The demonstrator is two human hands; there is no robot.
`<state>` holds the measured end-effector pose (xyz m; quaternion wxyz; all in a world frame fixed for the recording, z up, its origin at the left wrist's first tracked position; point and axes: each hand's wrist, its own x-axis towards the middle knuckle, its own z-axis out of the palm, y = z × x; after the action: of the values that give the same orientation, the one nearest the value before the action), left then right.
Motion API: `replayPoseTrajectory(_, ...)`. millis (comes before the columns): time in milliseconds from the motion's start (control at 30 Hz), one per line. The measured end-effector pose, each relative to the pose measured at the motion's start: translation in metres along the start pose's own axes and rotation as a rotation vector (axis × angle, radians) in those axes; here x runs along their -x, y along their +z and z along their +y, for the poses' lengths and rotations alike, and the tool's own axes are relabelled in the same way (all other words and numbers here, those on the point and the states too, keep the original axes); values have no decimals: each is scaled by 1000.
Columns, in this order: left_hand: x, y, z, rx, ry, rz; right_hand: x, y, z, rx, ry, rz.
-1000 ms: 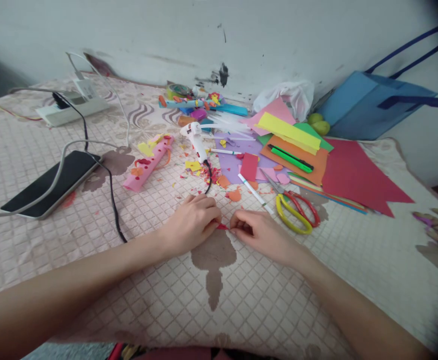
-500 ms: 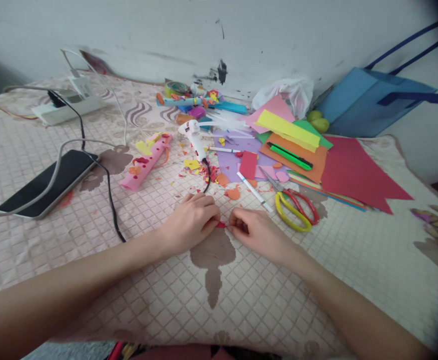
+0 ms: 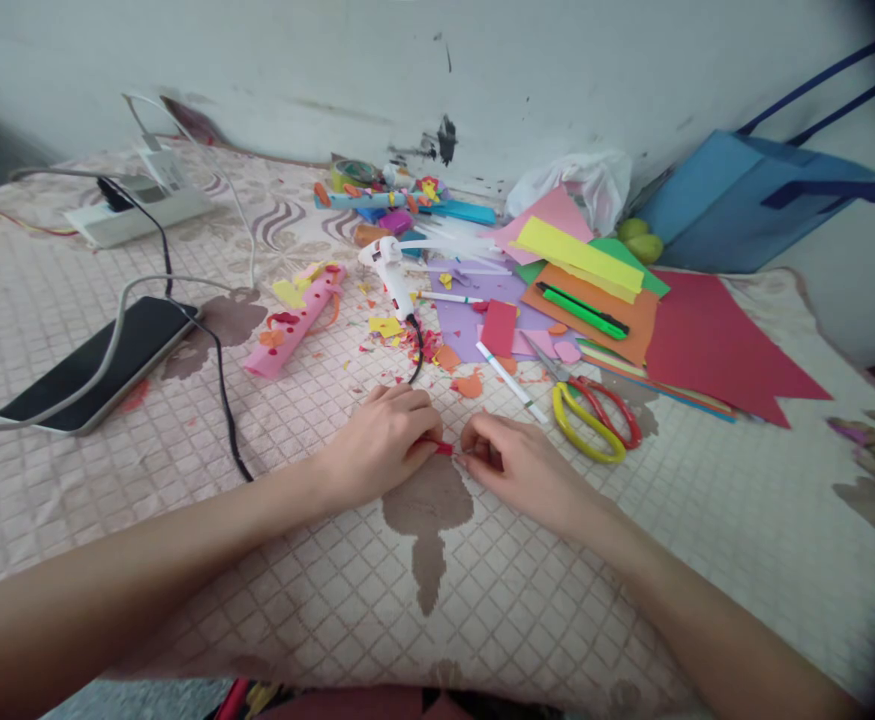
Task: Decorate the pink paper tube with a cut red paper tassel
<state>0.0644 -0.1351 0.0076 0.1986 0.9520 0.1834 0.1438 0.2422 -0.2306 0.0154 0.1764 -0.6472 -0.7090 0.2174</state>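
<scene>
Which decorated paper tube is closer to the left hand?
The red-dotted pink tube is closer to the left hand; the light-blue tube lies farther back, near the wall.

No legible text, labels, brands, numbers or signs.

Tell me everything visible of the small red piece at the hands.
The red piece is small, narrow and bright red, perhaps paper. The left hand pinches it, hiding part; its showing end points toward the fingertips of the right hand. Whether those touch it, or it rests on the tablecloth, I can't tell.
</scene>
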Motion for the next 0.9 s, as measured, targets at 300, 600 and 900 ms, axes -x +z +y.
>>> replayPoseTrajectory(300, 1, 2, -1, -31, 21, 17, 6, 5, 3, 57, -185, 128)
replayPoseTrajectory(600, 1, 0, 2, -64, 4, -18, 13, 10, 9, 94, -340, 176)
replayPoseTrajectory(900, 0, -1, 3, -98, 13, -29, 13, 13, 14, 120, -367, 167)
